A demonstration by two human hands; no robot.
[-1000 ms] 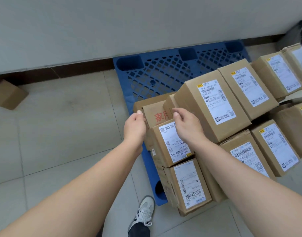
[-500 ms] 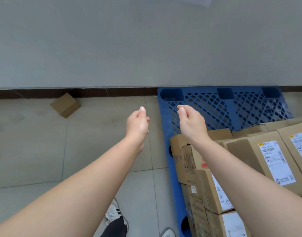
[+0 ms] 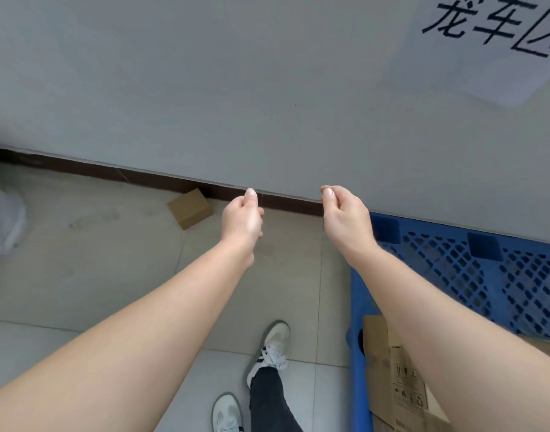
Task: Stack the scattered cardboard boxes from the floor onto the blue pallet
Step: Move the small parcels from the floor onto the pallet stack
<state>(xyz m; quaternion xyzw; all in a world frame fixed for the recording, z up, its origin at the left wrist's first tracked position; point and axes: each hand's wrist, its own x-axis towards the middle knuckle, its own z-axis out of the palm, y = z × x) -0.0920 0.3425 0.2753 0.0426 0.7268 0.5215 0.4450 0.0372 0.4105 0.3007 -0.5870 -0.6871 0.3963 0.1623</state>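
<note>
While both arms are reaching over open floor tiles [image 3: 80, 260], the left hand [image 3: 242, 219] and right hand [image 3: 345, 216] are hanging loosely curled, gripping nothing. A dark baseboard [image 3: 142, 177] is running just beyond the fingertips [image 3: 251, 192]. A small cardboard box [image 3: 191, 207] is lying just left of the left hand; the blue pallet [image 3: 359, 300] is sitting right of the right hand, carrying stacked boxes [image 3: 398, 385].

Blue pallet [image 3: 498, 275], moulded lattice plastic; boxes [image 3: 392, 378] and lone box [image 3: 191, 208], matt brown cardboard; floor [image 3: 80, 260], smooth satin tile; wall [image 3: 205, 88], matt paint.
</note>
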